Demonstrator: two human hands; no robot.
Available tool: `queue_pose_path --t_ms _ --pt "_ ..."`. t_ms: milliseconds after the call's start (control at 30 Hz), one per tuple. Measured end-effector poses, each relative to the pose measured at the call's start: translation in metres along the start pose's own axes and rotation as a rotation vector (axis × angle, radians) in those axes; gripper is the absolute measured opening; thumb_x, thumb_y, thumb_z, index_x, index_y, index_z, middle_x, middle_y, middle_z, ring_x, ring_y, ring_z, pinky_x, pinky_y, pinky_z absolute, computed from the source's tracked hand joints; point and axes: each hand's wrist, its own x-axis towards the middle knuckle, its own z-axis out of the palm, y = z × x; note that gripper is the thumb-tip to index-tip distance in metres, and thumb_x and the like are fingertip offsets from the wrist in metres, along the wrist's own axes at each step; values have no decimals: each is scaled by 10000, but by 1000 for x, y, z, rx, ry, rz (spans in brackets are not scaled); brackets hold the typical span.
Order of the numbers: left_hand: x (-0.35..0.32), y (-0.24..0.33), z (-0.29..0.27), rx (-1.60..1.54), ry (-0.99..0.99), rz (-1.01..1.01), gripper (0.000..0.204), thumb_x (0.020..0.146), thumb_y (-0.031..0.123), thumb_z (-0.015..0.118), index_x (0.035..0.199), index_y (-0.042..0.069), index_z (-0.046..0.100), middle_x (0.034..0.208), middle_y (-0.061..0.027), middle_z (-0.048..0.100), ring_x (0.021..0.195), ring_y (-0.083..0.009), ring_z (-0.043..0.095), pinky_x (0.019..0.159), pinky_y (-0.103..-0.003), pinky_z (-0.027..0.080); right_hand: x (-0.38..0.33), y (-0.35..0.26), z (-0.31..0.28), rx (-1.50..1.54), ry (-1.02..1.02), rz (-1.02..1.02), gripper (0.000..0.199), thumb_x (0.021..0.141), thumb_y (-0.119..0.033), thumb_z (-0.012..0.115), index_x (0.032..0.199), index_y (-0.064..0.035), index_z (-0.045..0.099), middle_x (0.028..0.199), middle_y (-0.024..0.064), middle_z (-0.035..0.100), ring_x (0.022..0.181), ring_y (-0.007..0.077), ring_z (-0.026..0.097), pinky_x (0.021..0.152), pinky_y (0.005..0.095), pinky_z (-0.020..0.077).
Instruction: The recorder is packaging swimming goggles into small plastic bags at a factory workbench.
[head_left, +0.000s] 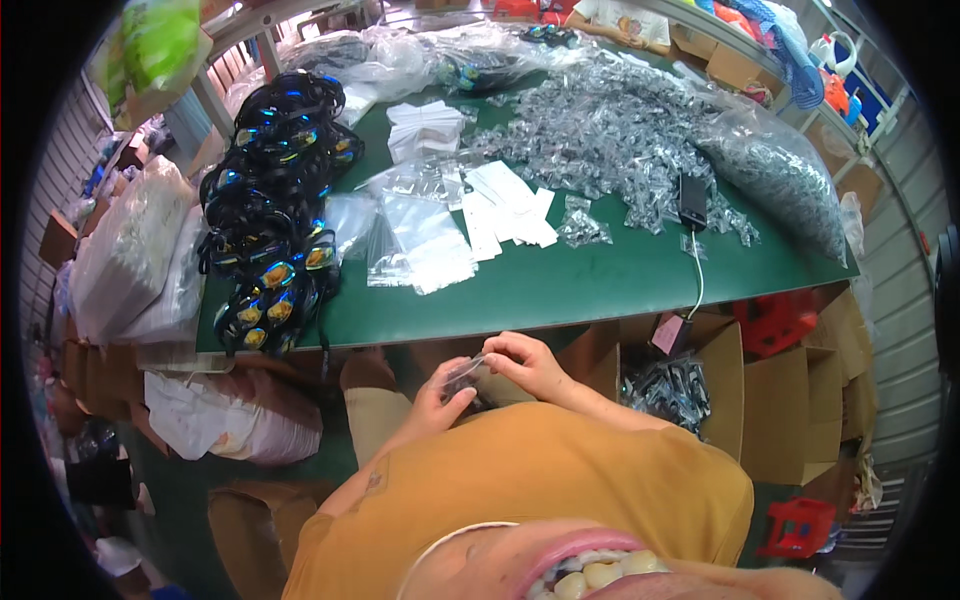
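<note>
In front of my torso, just below the table's near edge, both hands work on a clear plastic bag [464, 375] with something dark in it that I cannot make out. My left hand [437, 403] is wrapped round the bag's side. Thumb and fingers of my right hand [526, 366] pinch its upper edge. On the green table [560, 290] beyond lie flat clear bags [405, 240], white paper slips [510, 205] and a few small clear packets [583, 225]. Dark swim goggles [275, 200] with shiny lenses and black straps are heaped at the left.
A wide heap of small clear packets [600, 120] covers the back right, beside a bulging plastic sack [775, 165]. A black phone [692, 200] trails a white cable over the edge. Below right, a cardboard box [725, 380] holds bagged items. A red stool [800, 527] stands lower right.
</note>
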Motion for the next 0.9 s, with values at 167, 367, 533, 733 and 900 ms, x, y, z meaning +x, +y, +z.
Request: queue_pose_path --t_ms 167,367,533,733,900 --pt "1 -4 -2 13 -16 -8 539 976 165 667 1455 40 456 1260 -94 651 1171 -157 602 1005 -319 478 3 6 -1 -12 -28 -7 117 955 -107 671 1030 -20 695 860 21 600 779 94 586 700 248 467" --pt "7 -10 -3 28 -14 8 556 970 183 681 1459 46 454 1272 -105 655 1175 -164 601 1009 -333 475 8 10 -4 -20 -50 -30 104 963 -96 655 1023 -16 685 900 26 621 776 102 595 710 255 484" --pt "-1 -3 5 27 18 -7 626 952 185 700 1491 52 410 1254 -99 657 1151 -162 604 1008 -330 468 -2 5 -5 20 -58 -41 134 969 -134 669 1034 -18 686 918 25 603 815 105 582 723 253 471" --pt "-5 -2 9 -74 23 -16 749 931 137 724 1542 24 307 1271 -117 646 1189 -173 589 1046 -343 445 -8 8 -3 -30 -32 -159 106 966 -105 669 1006 -8 679 953 46 620 890 153 594 784 285 469" --pt "-6 3 10 -80 32 -38 782 927 144 738 1557 32 288 1290 -115 638 1200 -177 591 1047 -341 445 -5 1 1 38 -65 -128 126 987 -139 660 1021 -20 679 959 40 609 899 144 578 799 278 460"
